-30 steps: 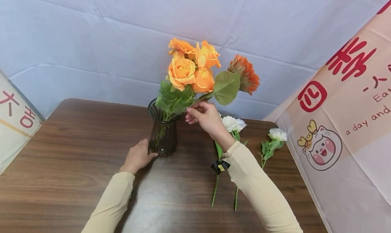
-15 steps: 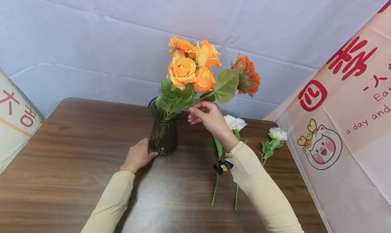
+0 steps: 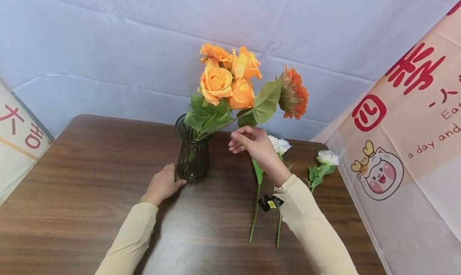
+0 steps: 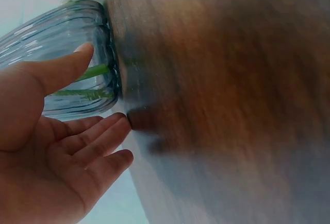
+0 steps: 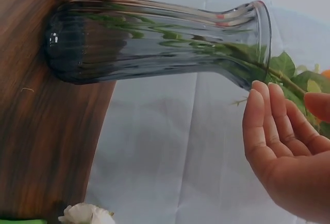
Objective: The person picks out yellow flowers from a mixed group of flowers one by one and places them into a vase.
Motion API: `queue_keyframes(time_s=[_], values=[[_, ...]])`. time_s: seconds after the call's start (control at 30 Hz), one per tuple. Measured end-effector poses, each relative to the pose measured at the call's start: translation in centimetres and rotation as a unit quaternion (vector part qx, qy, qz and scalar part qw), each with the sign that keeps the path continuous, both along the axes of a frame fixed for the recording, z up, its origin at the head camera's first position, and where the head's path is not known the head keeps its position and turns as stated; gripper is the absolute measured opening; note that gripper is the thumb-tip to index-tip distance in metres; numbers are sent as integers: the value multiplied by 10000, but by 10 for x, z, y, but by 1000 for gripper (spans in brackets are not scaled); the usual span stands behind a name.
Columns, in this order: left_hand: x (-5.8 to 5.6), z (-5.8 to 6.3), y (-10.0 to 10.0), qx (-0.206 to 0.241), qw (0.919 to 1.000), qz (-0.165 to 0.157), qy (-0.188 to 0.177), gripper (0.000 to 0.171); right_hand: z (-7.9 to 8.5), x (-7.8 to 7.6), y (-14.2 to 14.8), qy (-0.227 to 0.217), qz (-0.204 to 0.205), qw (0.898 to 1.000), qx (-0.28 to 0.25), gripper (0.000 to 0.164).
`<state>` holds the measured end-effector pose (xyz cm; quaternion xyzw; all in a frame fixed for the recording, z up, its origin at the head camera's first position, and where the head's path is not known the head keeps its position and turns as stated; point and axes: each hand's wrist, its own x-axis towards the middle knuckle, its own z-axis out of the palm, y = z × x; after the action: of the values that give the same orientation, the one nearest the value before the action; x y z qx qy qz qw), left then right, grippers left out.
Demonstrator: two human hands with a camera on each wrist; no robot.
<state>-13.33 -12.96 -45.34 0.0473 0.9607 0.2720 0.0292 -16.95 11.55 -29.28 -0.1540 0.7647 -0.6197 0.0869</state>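
A dark ribbed glass vase (image 3: 193, 159) stands upright on the table, holding orange roses (image 3: 216, 84), green leaves and an orange ruffled bloom (image 3: 215, 54). A darker orange flower (image 3: 293, 93) with a large leaf (image 3: 267, 100) leans far out to the right, its stem running into the vase mouth. My left hand (image 3: 163, 185) rests at the vase's base on the left, thumb and fingers extended against the glass (image 4: 62, 80). Just right of the rim, below the leaning stem, my right hand (image 3: 253, 147) hangs with relaxed fingers and holds nothing.
White flowers (image 3: 280, 145) on green stems lie behind and below the right forearm. Another white flower (image 3: 327, 158) lies near the right edge of the wooden table (image 3: 90, 179). A pale cloth (image 3: 108, 47) hangs behind, and a printed cloth (image 3: 414, 147) stands at the right.
My right hand has moved right and down, away from the stem. The darker orange flower has sunk slightly to the right. My left hand has stayed at the vase.
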Motion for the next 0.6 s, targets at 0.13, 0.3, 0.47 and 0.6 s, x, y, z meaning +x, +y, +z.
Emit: queue_keyframes(time_s=[0.13, 0.3, 0.47, 0.6], values=[[2, 0, -1, 228, 9995, -51, -196, 71, -6, 3, 11, -71, -24, 10000, -44, 20], [5, 0, -1, 439, 9983, -136, -370, 74, -17, 10, 26, -264, -126, 9994, -157, 20], [9, -1, 0, 431, 9982, -163, -376, 73, -35, 19, 45, -404, -320, 9981, -338, 23], [13, -2, -1, 326, 9986, -175, -370, 72, -51, 25, 63, -383, -590, 9974, -171, 29]])
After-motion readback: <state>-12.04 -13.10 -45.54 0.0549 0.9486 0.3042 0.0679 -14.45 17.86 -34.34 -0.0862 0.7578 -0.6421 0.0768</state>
